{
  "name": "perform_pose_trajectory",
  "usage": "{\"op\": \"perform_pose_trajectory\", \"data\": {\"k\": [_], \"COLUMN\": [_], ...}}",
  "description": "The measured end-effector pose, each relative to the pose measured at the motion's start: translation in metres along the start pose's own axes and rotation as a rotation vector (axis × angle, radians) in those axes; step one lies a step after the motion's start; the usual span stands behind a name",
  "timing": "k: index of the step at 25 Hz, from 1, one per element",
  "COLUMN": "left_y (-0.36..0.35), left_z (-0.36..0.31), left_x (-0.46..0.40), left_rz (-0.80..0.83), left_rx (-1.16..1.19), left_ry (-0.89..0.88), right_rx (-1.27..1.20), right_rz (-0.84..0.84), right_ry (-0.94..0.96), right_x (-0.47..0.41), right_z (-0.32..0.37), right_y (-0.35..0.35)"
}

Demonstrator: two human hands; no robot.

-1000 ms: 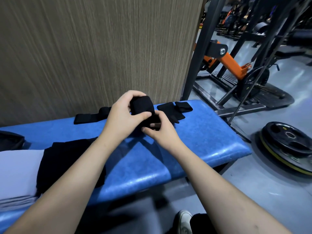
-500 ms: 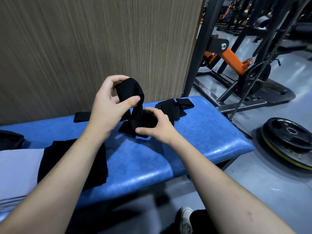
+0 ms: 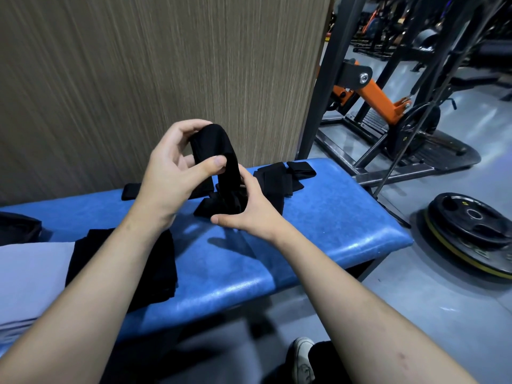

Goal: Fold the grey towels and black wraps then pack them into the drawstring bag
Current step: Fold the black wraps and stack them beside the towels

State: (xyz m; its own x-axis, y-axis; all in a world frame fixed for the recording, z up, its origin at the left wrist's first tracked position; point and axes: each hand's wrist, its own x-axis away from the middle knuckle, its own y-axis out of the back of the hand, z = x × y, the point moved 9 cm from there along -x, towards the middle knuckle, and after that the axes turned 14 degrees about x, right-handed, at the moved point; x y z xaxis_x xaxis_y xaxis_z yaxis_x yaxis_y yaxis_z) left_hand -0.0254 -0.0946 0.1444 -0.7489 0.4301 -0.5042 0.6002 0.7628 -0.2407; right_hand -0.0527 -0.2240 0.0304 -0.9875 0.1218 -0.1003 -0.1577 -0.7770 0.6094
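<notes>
A black wrap (image 3: pixel 219 153) arches up over the blue bench (image 3: pixel 318 225). My left hand (image 3: pixel 171 173) pinches its raised loop between thumb and fingers. My right hand (image 3: pixel 249 209) presses the wrap's lower, bunched end against the bench. More black wraps (image 3: pixel 279 177) lie just behind my right hand, and one strap end (image 3: pixel 130 191) shows behind my left wrist. A folded grey towel (image 3: pixel 30 281) lies at the bench's left end, with a black cloth (image 3: pixel 163 267) beside it, partly under my left forearm. A dark fabric item (image 3: pixel 16 228) at the far left edge is cut off.
A wood-grain wall (image 3: pixel 138 79) stands right behind the bench. To the right are a dark steel rack post (image 3: pixel 318 101), an orange machine arm (image 3: pixel 374 92) and a weight plate (image 3: pixel 471 225) on the grey floor. My shoe (image 3: pixel 302 358) is below the bench.
My left hand has lifted the wrap's loop up off the bench, and my right hand has slid down onto the lower end. The camera has tilted slightly.
</notes>
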Motion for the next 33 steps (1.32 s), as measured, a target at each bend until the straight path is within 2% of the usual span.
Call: {"op": "perform_pose_trajectory", "data": {"k": [9,14,21,26,30,33], "left_y": [0.006,0.005,0.013,0.008,0.001,0.01], "left_z": [-0.003,-0.007,-0.009,-0.001,0.002,0.0], "left_x": [0.005,0.007,0.011,0.014,0.015,0.014], "left_rz": [0.01,-0.038,-0.085,-0.11,-0.106,-0.182], "left_rx": [0.265,0.3,0.302,0.41,0.491,0.597], "left_ry": [0.156,0.158,0.157,0.214,0.226,0.217], "right_rx": [-0.15,-0.086,-0.017,0.008,-0.058,-0.203], "right_rz": [0.323,0.274,0.121,0.128,0.099,0.05], "right_ry": [0.053,0.065,0.089,0.113,0.129,0.145], "right_x": [0.028,0.04,0.043,0.049,0.053,0.051], "right_z": [0.021,0.03,0.03,0.038,0.048,0.048], "right_y": [-0.009,-0.006,0.012,0.008,0.005,0.01]}}
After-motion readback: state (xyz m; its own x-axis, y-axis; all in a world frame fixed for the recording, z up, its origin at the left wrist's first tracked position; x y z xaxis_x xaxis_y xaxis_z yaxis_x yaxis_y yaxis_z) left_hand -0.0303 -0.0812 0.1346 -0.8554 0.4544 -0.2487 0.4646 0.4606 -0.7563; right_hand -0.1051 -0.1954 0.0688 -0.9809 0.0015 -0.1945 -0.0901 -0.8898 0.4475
